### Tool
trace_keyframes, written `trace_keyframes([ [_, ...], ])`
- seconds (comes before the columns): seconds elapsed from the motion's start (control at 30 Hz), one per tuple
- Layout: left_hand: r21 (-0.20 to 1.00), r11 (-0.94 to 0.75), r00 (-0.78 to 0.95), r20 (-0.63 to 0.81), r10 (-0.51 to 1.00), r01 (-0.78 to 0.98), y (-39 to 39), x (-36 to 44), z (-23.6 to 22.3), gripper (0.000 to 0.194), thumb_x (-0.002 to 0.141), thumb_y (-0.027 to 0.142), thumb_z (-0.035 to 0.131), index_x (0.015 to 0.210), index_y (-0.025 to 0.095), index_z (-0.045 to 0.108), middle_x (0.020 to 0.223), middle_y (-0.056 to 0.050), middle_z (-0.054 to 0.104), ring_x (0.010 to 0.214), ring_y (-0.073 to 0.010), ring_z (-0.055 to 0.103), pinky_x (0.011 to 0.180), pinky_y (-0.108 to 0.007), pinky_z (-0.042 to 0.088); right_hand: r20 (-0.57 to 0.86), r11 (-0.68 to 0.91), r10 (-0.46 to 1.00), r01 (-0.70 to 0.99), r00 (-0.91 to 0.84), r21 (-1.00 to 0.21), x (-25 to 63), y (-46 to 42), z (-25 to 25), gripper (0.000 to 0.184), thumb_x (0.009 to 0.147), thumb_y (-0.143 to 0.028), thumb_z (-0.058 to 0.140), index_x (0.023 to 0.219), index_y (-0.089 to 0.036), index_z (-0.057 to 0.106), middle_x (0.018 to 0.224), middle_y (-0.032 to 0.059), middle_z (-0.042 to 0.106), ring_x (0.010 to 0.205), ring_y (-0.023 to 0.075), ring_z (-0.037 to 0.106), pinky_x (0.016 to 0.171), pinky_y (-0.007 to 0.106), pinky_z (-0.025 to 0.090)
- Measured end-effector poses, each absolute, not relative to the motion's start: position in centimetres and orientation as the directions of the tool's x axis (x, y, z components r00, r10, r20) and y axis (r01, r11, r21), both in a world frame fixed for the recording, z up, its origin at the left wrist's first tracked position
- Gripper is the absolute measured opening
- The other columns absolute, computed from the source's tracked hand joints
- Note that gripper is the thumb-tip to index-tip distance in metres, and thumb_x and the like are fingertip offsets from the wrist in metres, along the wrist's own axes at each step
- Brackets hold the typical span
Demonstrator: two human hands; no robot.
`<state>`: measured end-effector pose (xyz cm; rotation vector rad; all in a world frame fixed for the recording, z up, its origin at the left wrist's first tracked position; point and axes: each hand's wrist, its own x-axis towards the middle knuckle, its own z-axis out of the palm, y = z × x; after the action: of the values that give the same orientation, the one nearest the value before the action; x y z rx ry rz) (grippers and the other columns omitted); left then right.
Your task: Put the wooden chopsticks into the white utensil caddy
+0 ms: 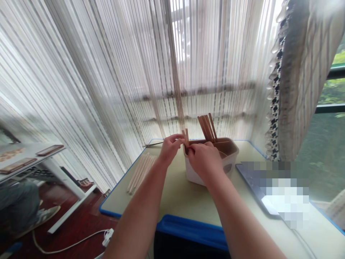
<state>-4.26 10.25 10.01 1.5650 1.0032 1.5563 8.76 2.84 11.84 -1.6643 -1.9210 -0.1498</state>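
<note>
1. A few pale sticks [187, 135] are held nearly upright at the left end of the white container [194, 175]; the fingers of the left hand [170, 146] and right hand [205, 157] are closed narrowly on them; the lower tips are perhaps inside, though this is poorly seen.
2. The sticks should be kept parallel, with light pressure, clear of the rim; brown sticks [207, 127] are stood farther right.
3. On the container, a dark oval mark [228, 168] is seen; no writing can be read.
</note>
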Motion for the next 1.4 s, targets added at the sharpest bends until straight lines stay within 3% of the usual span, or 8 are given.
trace_keyframes([
  [0.47, 0.893, -0.356, 0.009, 0.373, 0.928, -0.277, 10.1, -4.2, 10.5, 0.030, 0.067, 0.030, 0.054, 0.089, 0.013, 0.066, 0.093, -0.009, 0.068, 0.066, -0.0110, 0.056, 0.054, -0.022, 0.041, 0.584, 0.265, 0.809, 0.930, -0.071, -0.253, 8.7, 2.9, 11.5, 0.030, 0.088, -0.027, 0.040, 0.084, -0.019, 0.069, 0.088, 0.0076, 0.069, 0.084, 0.0234, 0.049, 0.070, 0.032, 0.033],
  [0.63, 0.876, -0.471, -0.342, 0.414, 0.844, -0.103, 10.5, -6.4, 11.3, 0.026, 0.074, 0.032, 0.053, 0.092, 0.015, 0.061, 0.096, -0.008, 0.067, 0.073, -0.0128, 0.059, 0.054, -0.020, 0.041, 0.740, 0.447, 0.655, 0.869, -0.155, -0.214, 7.5, 1.9, 11.6, 0.032, 0.088, -0.022, 0.038, 0.105, -0.019, 0.065, 0.094, 0.0081, 0.068, 0.091, 0.0233, 0.051, 0.081, 0.034, 0.036],
  [0.77, 0.909, -0.373, -0.562, 0.410, 0.718, 0.187, 9.5, -10.9, 10.4, 0.021, 0.079, 0.029, 0.047, 0.091, 0.016, 0.060, 0.092, -0.007, 0.067, 0.076, -0.0156, 0.061, 0.061, -0.025, 0.044, 0.767, 0.623, 0.572, 0.762, -0.291, -0.175, 5.6, 1.4, 10.4, 0.029, 0.087, -0.023, 0.039, 0.098, -0.020, 0.066, 0.096, 0.0084, 0.067, 0.091, 0.0212, 0.055, 0.076, 0.030, 0.039],
  [0.87, 0.724, -0.152, -0.522, 0.610, 0.596, 0.673, 7.5, -13.3, 7.9, 0.021, 0.080, 0.023, 0.049, 0.095, 0.016, 0.062, 0.096, -0.011, 0.066, 0.085, -0.0202, 0.060, 0.077, -0.034, 0.044, 0.691, 0.666, 0.582, 0.739, -0.428, -0.103, 3.7, 1.5, 8.8, 0.027, 0.085, -0.023, 0.040, 0.096, -0.021, 0.066, 0.094, 0.0078, 0.067, 0.084, 0.0197, 0.058, 0.068, 0.029, 0.038],
  [0.93, 0.498, 0.071, -0.403, 0.603, 0.689, 0.865, 6.1, -13.8, 6.0, 0.023, 0.080, 0.019, 0.048, 0.096, 0.015, 0.064, 0.098, -0.015, 0.065, 0.095, -0.0262, 0.057, 0.082, -0.039, 0.042, 0.602, 0.669, 0.616, 0.741, -0.508, -0.059, 2.5, 1.8, 7.6, 0.027, 0.084, -0.020, 0.041, 0.096, -0.021, 0.066, 0.094, 0.0073, 0.067, 0.081, 0.0197, 0.059, 0.065, 0.029, 0.038],
  [1.0, 0.324, 0.253, -0.384, 0.450, 0.806, 0.911, 5.4, -13.7, 4.3, 0.022, 0.079, 0.018, 0.050, 0.092, 0.013, 0.067, 0.096, -0.018, 0.065, 0.098, -0.0304, 0.056, 0.082, -0.043, 0.041, 0.523, 0.652, 0.667, 0.755, -0.530, -0.067, 1.7, 2.4, 6.2, 0.030, 0.083, -0.017, 0.040, 0.099, -0.020, 0.065, 0.096, 0.0080, 0.067, 0.082, 0.0203, 0.060, 0.065, 0.029, 0.039],
  [1.1, 0.195, 0.381, -0.423, 0.277, 0.863, 0.904, 5.4, -13.5, 3.1, 0.027, 0.081, 0.014, 0.046, 0.094, 0.013, 0.069, 0.096, -0.017, 0.066, 0.099, -0.0303, 0.056, 0.080, -0.041, 0.043, 0.468, 0.613, 0.736, 0.774, -0.489, -0.155, 1.1, 3.7, 4.1, 0.042, 0.080, -0.009, 0.038, 0.118, -0.012, 0.057, 0.108, 0.0147, 0.064, 0.092, 0.0220, 0.060, 0.073, 0.031, 0.043],
  [1.4, 0.156, 0.384, -0.414, 0.325, 0.850, 0.910, 6.3, -13.6, 2.6, 0.037, 0.084, 0.006, 0.035, 0.095, 0.011, 0.070, 0.095, -0.018, 0.066, 0.093, -0.0280, 0.061, 0.075, -0.038, 0.046, 0.377, 0.605, 0.790, 0.711, -0.483, -0.358, 0.6, 6.4, 0.7, 0.055, 0.077, -0.007, 0.037, 0.131, -0.004, 0.043, 0.131, 0.0189, 0.050, 0.116, 0.0246, 0.049, 0.095, 0.036, 0.040],
])
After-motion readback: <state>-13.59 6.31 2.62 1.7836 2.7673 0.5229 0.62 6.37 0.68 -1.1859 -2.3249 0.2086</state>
